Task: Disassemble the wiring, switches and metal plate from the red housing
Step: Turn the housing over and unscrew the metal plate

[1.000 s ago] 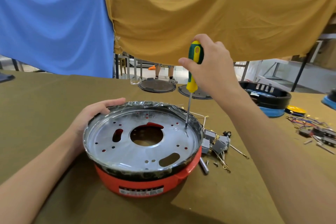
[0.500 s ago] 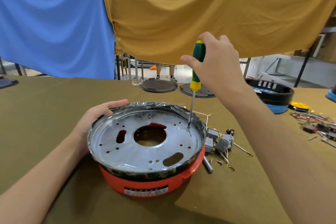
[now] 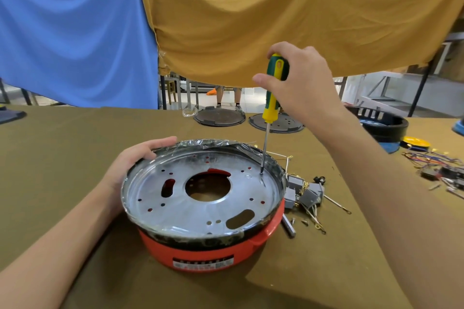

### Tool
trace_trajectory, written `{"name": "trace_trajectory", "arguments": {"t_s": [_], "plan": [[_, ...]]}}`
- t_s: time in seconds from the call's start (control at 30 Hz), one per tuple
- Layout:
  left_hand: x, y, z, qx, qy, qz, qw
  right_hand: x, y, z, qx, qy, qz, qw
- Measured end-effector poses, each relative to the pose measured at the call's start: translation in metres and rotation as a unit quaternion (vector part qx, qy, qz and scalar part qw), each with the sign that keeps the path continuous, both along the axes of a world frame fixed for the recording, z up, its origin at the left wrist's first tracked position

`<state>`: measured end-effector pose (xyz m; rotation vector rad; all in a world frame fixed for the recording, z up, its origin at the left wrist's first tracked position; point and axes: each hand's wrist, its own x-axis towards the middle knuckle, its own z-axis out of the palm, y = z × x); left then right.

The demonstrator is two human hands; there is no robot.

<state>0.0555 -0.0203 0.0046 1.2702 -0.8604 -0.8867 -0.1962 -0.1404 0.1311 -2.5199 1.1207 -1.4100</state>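
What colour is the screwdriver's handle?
Green and yellow. The screwdriver handle shows best in the head view, gripped by the right hand.

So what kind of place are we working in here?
Probably a teardown workshop: a cloth-covered table, loose wiring and switches beside the red housing, and other dismantled housings further back.
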Motion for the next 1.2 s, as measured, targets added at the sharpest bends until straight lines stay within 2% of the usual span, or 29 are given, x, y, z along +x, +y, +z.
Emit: {"name": "trace_trajectory", "arguments": {"t_s": [0.13,0.23,0.33,0.5,0.6,0.7,0.93,1.07,1.2], "plan": [[0.000,0.000,0.000,-0.001,0.011,-0.001,1.000,-0.004,-0.001,0.010,0.029,0.011,0.038,0.999],[-0.001,0.000,0.001,-0.003,0.004,0.001,1.000,-0.005,-0.003,0.009,0.079,-0.033,0.077,0.993],[-0.001,0.000,0.001,-0.003,0.004,0.000,1.000,0.002,0.002,0.002,0.057,-0.018,0.079,0.995],[-0.001,0.001,0.001,-0.003,0.009,-0.003,1.000,0.004,0.005,0.001,-0.004,-0.021,0.021,1.000],[0.000,0.000,0.000,-0.007,-0.002,0.003,1.000,0.000,0.001,0.008,0.024,-0.003,0.042,0.999],[0.001,-0.001,0.000,-0.012,0.008,-0.001,1.000,-0.001,0.000,0.010,0.071,-0.029,0.074,0.994],[0.002,-0.001,-0.001,-0.010,0.005,-0.002,1.000,0.006,0.003,-0.002,0.004,-0.025,0.020,0.999],[0.002,-0.001,-0.002,-0.012,0.000,0.000,1.000,0.002,-0.001,0.004,0.025,-0.022,0.038,0.999],[0.001,0.000,-0.001,-0.007,0.003,-0.002,1.000,0.005,0.001,0.002,0.059,-0.066,0.067,0.994]]}}
